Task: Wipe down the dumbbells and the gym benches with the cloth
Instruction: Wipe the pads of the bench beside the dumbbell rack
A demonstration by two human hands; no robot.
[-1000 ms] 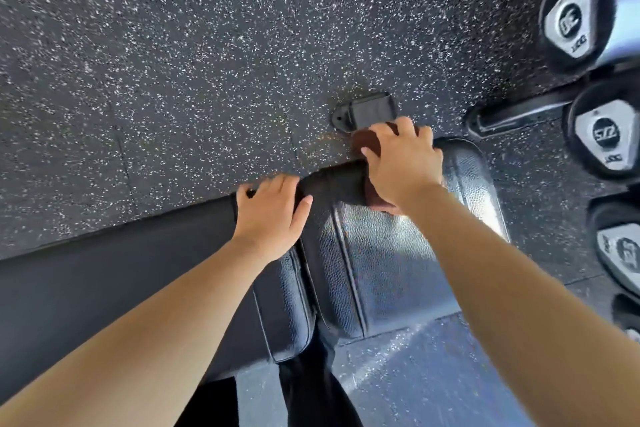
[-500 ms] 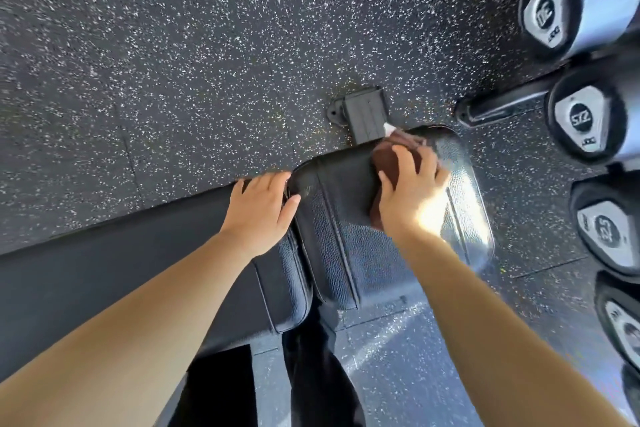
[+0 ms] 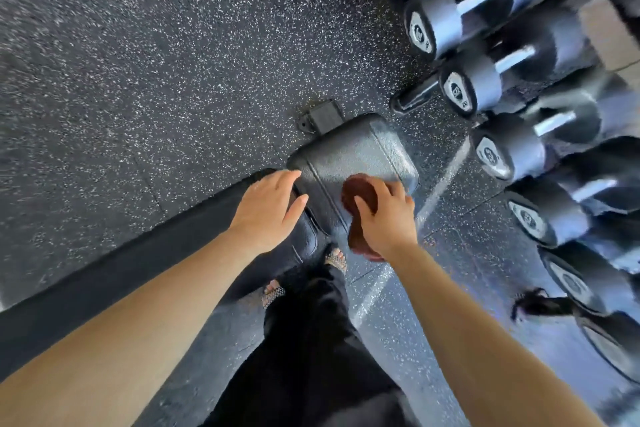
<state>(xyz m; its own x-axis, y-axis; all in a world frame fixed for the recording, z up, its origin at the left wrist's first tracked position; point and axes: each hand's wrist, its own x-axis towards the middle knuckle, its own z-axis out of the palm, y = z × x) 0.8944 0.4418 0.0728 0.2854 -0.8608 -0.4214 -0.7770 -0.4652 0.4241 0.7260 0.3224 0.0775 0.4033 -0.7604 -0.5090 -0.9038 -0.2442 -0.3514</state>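
Now that the right hand (image 3: pixel 386 218), clutching the cloth (image 3: pixel 358 192), has swept 12 to 6 o'clock down the bench (image 3: pixel 349 149), left hand (image 3: pixel 265 210) resting flat, this pad looks done.

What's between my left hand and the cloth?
Only bare bench pad with a seam, between the left hand and the cloth, in the head view.

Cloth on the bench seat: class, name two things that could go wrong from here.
1. The right hand grips the cloth at the near edge of the seat pad; it may slide off, leaving the far end unwiped.
2. The left hand rests at the gap between pads; its fingers might get pinched.
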